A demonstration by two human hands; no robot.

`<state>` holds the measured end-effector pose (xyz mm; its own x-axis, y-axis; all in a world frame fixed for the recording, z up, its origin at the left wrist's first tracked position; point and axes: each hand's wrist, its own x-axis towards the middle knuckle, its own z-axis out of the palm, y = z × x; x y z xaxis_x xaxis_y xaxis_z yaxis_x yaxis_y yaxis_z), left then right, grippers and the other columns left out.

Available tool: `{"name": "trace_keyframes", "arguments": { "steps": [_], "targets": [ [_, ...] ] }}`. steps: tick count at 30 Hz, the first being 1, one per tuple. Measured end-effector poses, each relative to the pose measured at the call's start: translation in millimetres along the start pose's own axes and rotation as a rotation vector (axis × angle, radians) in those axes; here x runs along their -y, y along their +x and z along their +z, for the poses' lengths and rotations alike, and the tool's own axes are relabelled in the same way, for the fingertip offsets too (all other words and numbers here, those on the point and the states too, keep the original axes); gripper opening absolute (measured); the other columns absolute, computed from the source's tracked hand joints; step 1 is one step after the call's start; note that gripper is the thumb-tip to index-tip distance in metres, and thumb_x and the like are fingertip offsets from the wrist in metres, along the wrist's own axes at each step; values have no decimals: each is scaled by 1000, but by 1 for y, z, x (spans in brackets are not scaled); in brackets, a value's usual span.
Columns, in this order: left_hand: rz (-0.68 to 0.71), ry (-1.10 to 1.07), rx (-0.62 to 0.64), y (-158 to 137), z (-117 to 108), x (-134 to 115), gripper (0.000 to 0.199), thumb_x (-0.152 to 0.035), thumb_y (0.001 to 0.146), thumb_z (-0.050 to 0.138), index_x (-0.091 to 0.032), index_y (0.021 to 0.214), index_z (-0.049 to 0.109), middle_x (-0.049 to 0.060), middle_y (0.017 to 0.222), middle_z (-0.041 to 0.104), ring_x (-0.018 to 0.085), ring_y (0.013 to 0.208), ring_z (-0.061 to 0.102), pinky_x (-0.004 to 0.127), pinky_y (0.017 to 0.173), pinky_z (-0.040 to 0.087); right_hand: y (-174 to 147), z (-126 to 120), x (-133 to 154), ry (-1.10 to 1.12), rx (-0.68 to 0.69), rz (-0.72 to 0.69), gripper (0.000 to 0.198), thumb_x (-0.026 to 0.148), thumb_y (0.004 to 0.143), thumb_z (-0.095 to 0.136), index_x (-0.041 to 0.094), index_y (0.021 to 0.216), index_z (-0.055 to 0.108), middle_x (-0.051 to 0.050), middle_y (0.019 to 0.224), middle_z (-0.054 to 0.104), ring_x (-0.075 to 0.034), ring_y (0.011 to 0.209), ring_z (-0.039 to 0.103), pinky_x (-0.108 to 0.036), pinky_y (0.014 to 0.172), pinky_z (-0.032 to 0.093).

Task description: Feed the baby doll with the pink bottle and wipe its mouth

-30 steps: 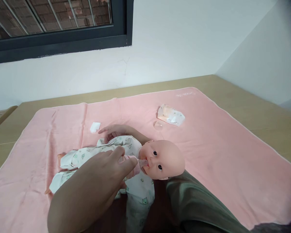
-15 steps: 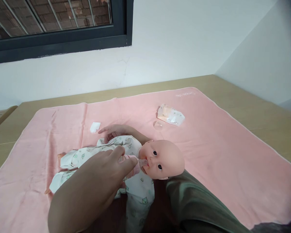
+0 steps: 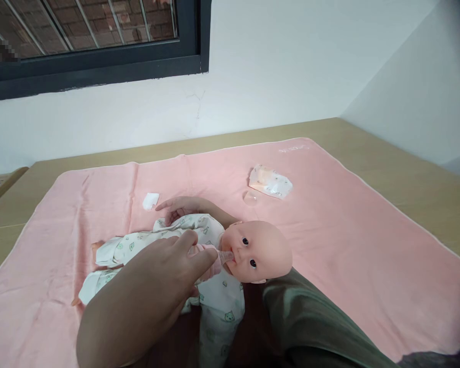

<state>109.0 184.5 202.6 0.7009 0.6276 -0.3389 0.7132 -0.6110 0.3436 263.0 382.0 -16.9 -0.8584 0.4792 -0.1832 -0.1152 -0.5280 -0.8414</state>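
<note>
Head view: I am reporting from a distance, starting at the left, where a dark window frame (image 3: pixel 99 68) is standing in the white wall (image 3: pixel 291 66) beyond a wooden surface (image 3: pixel 7 217). A pink blanket (image 3: pixel 348 240) is covering most of that surface. Across its near middle, a doll (image 3: pixel 219 294) in a white printed suit is lying face up, feet pointing left and head to the right. From the near left, my left hand (image 3: pixel 170 273) is reaching over the doll's body, its fingers closing firmly around a pink bottle (image 3: pixel 213 271). On the doll's far side, a small white square (image 3: pixel 151 201) is lying just beside the fingertips of my right hand (image 3: pixel 181 206). That hand is resting against the suit, fingers loosely curling; I am unable to tell whether it is gripping anything. The bottle is tilting right, its clear teat (image 3: pixel 226 257) meeting the doll's mouth. Farther right, a clear domed piece (image 3: pixel 250 198) is lying just beside a white printed packet (image 3: pixel 270 182). At the near right, dark green cloth (image 3: pixel 310 314) is extending beneath the doll's head.
</note>
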Motion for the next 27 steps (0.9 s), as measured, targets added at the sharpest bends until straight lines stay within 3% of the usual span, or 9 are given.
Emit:
{"name": "trace_keyframes", "arguments": {
  "steps": [6, 16, 27],
  "targets": [
    [0, -17, 0, -1, 1, 1, 48, -2, 100, 45, -27, 134, 68, 11, 136, 67, 35, 123, 69, 55, 99, 59, 2, -1, -2, -5, -5, -8, 65, 40, 89, 92, 23, 148, 70, -10, 107, 82, -22, 98, 82, -28, 84, 67],
    [0, -13, -15, -1, 2, -2, 50, -3, 101, 45, -28, 137, 69, 10, 131, 67, 33, 113, 70, 52, 93, 59, 1, 0, -2, 16, -19, -3, 60, 35, 91, 88, 21, 147, 70, -10, 107, 83, -22, 97, 83, -27, 83, 67],
    [-1, 2, 13, 0, 2, 1, 52, -3, 102, 44, -29, 141, 66, 11, 139, 65, 36, 123, 69, 59, 99, 60, 4, -7, -5, -10, 8, -5, 72, 43, 87, 94, 22, 152, 69, -10, 108, 83, -24, 98, 84, -29, 84, 67]
  ]
}}
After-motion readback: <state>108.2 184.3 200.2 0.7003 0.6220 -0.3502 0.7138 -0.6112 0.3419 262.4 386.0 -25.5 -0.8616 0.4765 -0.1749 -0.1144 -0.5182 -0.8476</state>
